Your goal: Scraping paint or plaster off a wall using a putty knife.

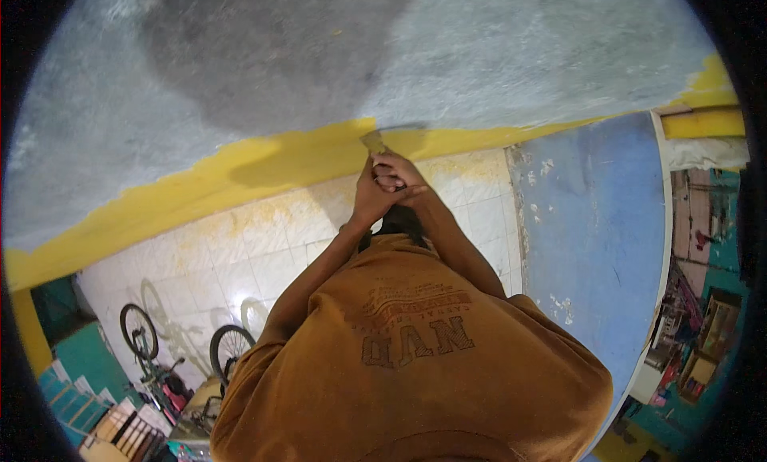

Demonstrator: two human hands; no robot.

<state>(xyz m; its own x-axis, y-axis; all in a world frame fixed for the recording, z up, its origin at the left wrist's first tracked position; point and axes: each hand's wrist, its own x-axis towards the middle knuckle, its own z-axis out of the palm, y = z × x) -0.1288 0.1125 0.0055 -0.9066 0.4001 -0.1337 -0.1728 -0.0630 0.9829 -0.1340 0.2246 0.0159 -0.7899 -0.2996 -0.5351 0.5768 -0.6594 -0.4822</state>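
Observation:
A small flat-bladed scraper [374,141] meets the yellow paint strip [287,156] on the wall, close to its ragged edge with the grey-blue surface [509,60]. My right hand [398,168] is curled around the scraper's handle, which the fingers mostly hide. From the left, my left hand [374,193] closes on the same grip, its index finger reaching up towards the blade and its thumb lying across my right wrist. Both arms stretch forward, close together. A darker grey patch [269,55] spreads over the wall above the hands.
White tiles [239,240] with yellowish smears run below the paint strip. A blue panel [593,222] with flaked spots rises at right. Bicycles, one with a visible wheel [139,331], stand at lower left beside a slatted wooden item [129,432]. Shelves [719,321] hold things at far right.

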